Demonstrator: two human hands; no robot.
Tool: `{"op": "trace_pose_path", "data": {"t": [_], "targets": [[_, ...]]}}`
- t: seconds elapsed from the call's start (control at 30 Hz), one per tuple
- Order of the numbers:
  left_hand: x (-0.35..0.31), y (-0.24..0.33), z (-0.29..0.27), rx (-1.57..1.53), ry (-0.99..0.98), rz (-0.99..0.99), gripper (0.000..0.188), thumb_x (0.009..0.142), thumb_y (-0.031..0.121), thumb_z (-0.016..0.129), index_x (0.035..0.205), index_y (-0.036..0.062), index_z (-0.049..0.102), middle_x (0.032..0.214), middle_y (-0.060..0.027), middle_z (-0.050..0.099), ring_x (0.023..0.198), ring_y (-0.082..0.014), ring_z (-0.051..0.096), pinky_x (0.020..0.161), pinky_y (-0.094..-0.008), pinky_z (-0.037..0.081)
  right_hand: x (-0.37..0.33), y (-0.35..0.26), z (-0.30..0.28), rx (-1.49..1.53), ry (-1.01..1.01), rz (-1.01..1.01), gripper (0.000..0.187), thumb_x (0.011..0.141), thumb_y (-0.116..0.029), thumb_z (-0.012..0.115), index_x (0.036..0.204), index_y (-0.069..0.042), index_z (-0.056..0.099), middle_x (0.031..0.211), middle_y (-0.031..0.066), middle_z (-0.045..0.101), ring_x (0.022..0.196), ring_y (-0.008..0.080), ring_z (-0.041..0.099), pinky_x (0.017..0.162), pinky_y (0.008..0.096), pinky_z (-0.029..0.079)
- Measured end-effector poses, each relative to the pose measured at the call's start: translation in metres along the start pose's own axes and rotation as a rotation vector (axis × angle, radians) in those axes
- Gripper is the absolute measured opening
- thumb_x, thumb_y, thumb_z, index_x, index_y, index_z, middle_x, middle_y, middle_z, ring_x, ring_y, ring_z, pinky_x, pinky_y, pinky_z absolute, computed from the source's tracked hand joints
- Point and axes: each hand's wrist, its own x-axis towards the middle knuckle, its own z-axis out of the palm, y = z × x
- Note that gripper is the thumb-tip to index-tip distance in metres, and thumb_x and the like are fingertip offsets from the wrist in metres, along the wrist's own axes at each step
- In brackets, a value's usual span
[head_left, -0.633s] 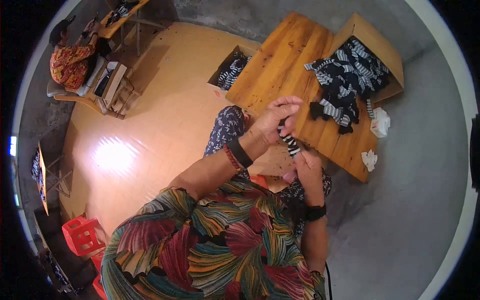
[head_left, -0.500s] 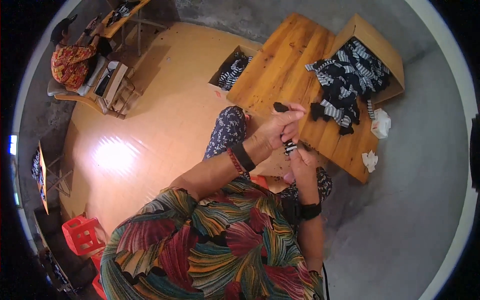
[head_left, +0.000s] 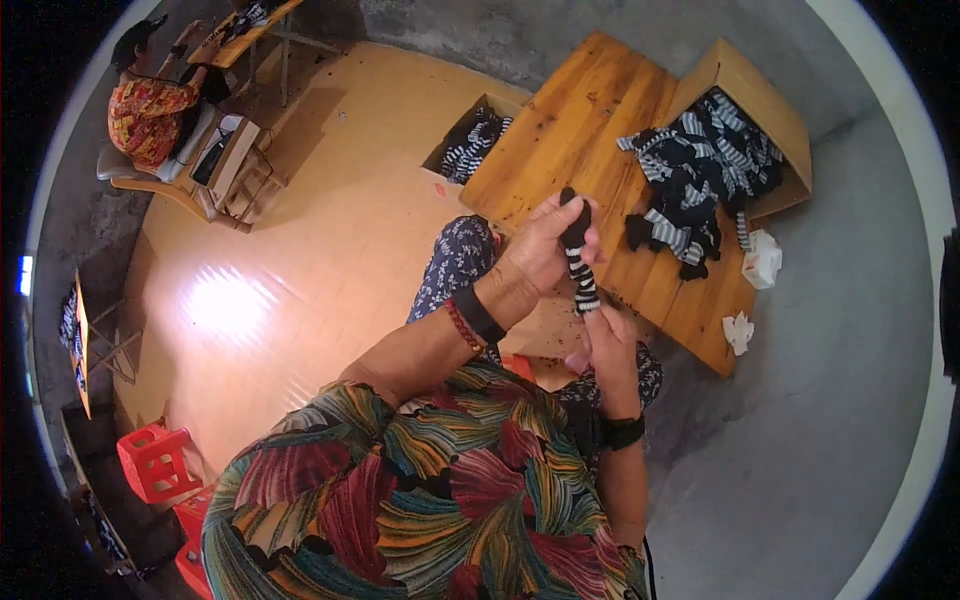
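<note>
A narrow black-and-white striped knit piece stretches between my two hands, its upper end plain black and its lower part banded. Whether it is a sock or a glove cannot be made out. My left hand is closed round the black upper part, the thumb lying against it. Below, my right hand pinches the striped lower end. Both hands are over my lap, just off the near edge of the wooden table.
A tipped cardboard box spills a heap of striped knit pieces over the table. Beside it lie a white tissue pack and a crumpled tissue. Another box stands on the floor; a seated co-worker is at far left, red stools nearer.
The knit piece, mostly hidden in my fingers before, now shows stretched lengthwise. My right hand has moved slightly down, and my left hand has turned around the black end.
</note>
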Motion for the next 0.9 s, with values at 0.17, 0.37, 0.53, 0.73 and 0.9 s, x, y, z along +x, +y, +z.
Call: {"op": "trace_pose_path", "data": {"t": [0.17, 0.37, 0.53, 0.73, 0.9], "targets": [[0.001, -0.002, 0.01, 0.104, -0.02, 0.042, 0.017, 0.087, 0.023, 0.048, 0.09, 0.0063, 0.049, 0.059, -0.005, 0.053, 0.043, -0.0147, 0.048, 0.054, -0.0334, 0.049, -0.009, 0.011, -0.013, -0.136, 0.024, -0.168, 0.023, 0.085, -0.017, 0.048, 0.078, 0.003, 0.055, 0.061, -0.001, 0.045, 0.058, 0.007, 0.039, 0.052, 0.0233, 0.034], [-0.007, -0.008, 0.014, -0.076, -0.206, -0.046, 0.016, 0.086, 0.021, 0.05, 0.085, 0.0052, 0.05, 0.05, -0.0018, 0.044, 0.035, -0.0108, 0.037, 0.047, -0.0294, 0.046, -0.005, 0.001, -0.001, -0.004, -0.007, -0.196, 0.022, 0.086, -0.017, 0.048, 0.076, 0.001, 0.055, 0.061, -0.0022, 0.046, 0.057, 0.006, 0.039, 0.052, 0.0224, 0.034], [-0.009, -0.015, -0.001, 0.061, -0.291, -0.175, 0.019, 0.085, 0.024, 0.05, 0.083, 0.0055, 0.05, 0.05, -0.0025, 0.042, 0.039, -0.0126, 0.038, 0.051, -0.0324, 0.046, 0.0, 0.005, 0.003, 0.23, -0.076, -0.069, 0.025, 0.087, -0.025, 0.049, 0.074, -0.004, 0.054, 0.048, -0.0044, 0.036, 0.039, 0.004, 0.032, 0.036, 0.0203, 0.026], [-0.012, -0.006, 0.009, -0.013, -0.059, -0.097, 0.022, 0.086, 0.025, 0.05, 0.09, 0.0039, 0.05, 0.062, -0.0082, 0.054, 0.05, -0.0195, 0.052, 0.063, -0.038, 0.049, -0.011, 0.005, -0.001, 0.251, -0.028, 0.037, 0.024, 0.086, -0.023, 0.049, 0.075, -0.002, 0.055, 0.052, -0.0039, 0.036, 0.046, 0.004, 0.032, 0.042, 0.0207, 0.028], [-0.003, 0.002, 0.004, 0.041, -0.101, -0.026, 0.021, 0.087, 0.025, 0.047, 0.089, 0.0042, 0.05, 0.06, -0.0083, 0.054, 0.044, -0.0177, 0.05, 0.057, -0.0355, 0.05, -0.014, 0.009, -0.012, -0.189, 0.032, -0.263, 0.024, 0.086, -0.018, 0.048, 0.075, 0.003, 0.053, 0.058, -0.002, 0.042, 0.056, 0.0054, 0.037, 0.049, 0.0224, 0.032]]}}
